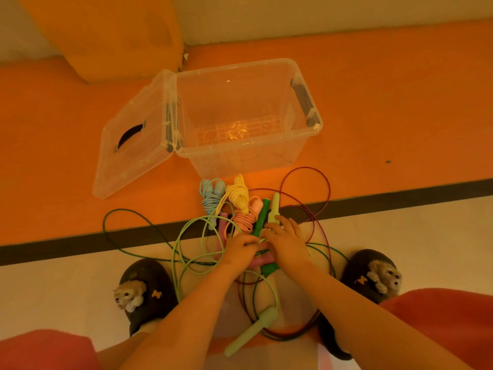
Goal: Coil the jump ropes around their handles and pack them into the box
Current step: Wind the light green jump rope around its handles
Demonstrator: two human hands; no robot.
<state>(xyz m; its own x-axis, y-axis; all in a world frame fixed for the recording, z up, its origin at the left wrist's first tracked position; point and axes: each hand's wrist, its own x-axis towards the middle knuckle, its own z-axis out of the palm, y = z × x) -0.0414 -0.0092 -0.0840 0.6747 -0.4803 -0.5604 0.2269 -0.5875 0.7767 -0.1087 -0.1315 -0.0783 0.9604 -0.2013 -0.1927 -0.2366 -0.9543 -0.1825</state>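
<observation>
On the floor beside the open box (234, 146), the tangled jump ropes (244, 216) look light and floppy; the left hand (241, 247) pinches a pale green cord (174, 252), the right hand (287, 243) touches a stiff lime handle (274, 209), its grip unclear.

We see a box (240, 148) and lid (128, 161) of clear, glossy plastic, the box bottom moulded in a grid. The jump-rope handles (260, 217) look matt and soft, and the cords (244, 218) thin, smooth and faintly shiny. The slippers (149, 273) are dark plush cloth with furry trim. The floor (400, 102) is smooth and matt.
</observation>
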